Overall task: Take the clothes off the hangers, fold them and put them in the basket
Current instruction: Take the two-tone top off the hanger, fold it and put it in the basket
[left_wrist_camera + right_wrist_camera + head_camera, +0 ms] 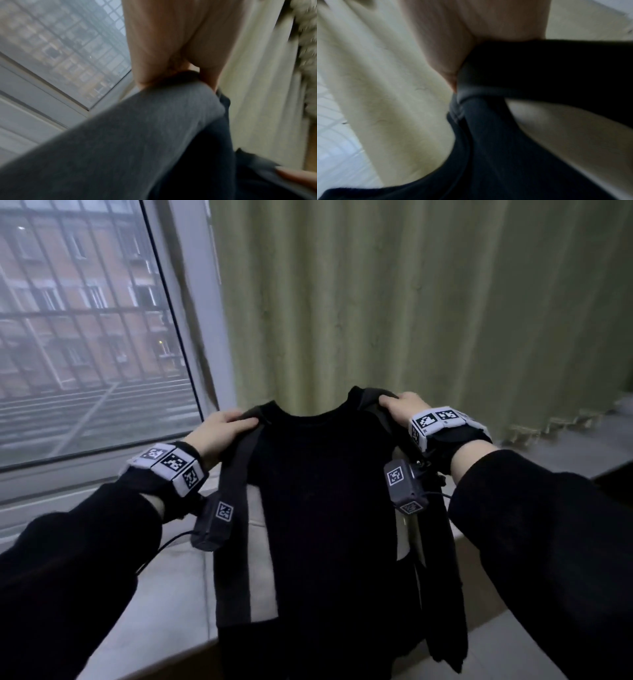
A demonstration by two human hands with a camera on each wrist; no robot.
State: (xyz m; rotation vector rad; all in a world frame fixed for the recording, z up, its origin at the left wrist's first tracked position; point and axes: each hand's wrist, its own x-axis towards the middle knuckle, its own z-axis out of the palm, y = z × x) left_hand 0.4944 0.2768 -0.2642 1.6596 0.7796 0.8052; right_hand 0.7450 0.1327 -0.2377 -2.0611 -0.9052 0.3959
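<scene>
Dim grey daylight from window (85,337) at left; both wrist views blurred, head view bends at edges.

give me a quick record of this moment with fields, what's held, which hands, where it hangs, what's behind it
item: black top
left hand: grips the top's left shoulder
right hand: grips the top's right shoulder
state: held up, spread, body and sleeves hanging down
hanger: none visible
basket: not in view
below: grey ledge
behind: green curtain, window to the left
</scene>
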